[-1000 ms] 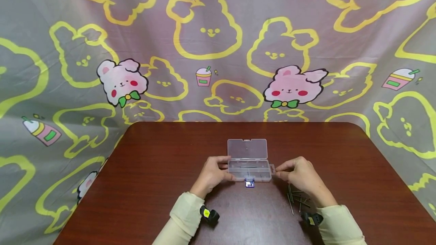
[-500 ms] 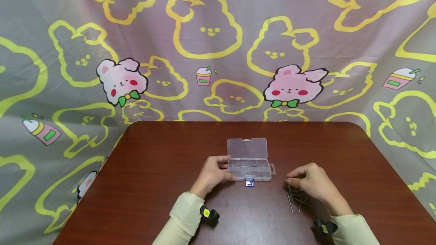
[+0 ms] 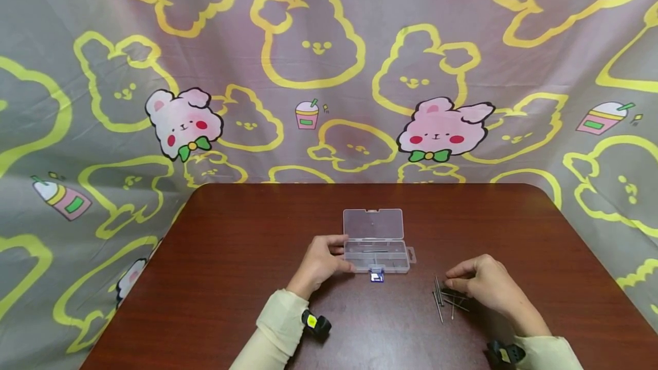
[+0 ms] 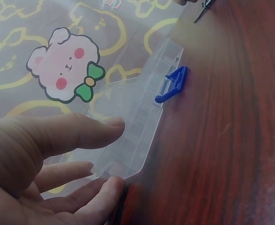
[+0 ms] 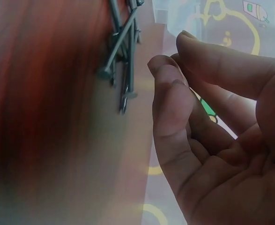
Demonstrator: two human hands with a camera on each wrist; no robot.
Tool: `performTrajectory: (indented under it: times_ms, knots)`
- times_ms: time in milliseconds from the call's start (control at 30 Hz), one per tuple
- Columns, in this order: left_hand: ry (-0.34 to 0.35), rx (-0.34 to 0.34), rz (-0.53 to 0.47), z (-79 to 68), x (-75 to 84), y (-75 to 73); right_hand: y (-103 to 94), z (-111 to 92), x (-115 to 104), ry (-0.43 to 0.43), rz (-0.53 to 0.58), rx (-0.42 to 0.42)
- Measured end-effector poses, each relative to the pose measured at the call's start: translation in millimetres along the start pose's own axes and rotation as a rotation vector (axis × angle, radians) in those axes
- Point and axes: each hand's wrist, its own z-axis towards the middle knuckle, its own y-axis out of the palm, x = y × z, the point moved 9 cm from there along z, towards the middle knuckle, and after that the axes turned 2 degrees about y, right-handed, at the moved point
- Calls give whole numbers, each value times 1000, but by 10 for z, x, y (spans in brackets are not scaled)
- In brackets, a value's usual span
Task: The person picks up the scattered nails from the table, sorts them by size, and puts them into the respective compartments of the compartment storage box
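A clear plastic compartment box (image 3: 352, 266) stands on the table with its lid (image 3: 372, 224) tipped back and its blue latch (image 3: 377, 276) hanging down in front. My left hand (image 3: 320, 261) holds the box's left end, thumb at the front corner and fingers towards the back. Inside lies a thin nail (image 3: 374, 251) in the rear compartment. To the right of the box, several metal nails (image 3: 438, 297) lie in a loose, crossed pile. Just beyond them is my right hand (image 3: 488, 284), fingers loosely bent and holding nothing; the right wrist view shows the nails (image 5: 123, 51) beside its fingertips.
The brown wooden table (image 3: 231, 233) reaches back to a patterned cloth (image 3: 329, 73) that hangs behind and along both sides. A clear hanging tab (image 3: 412, 255) sticks out from the box's right end.
My right hand has left the tab at the box's right end and moved right and towards me, to the nail pile. My left hand and the box have stayed in place.
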Motion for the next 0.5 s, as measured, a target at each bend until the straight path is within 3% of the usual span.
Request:
performTrajectory:
  times_ms: [500]
  knots:
    - [7, -3, 15, -9, 9, 6, -90, -182, 233, 53, 9, -7]
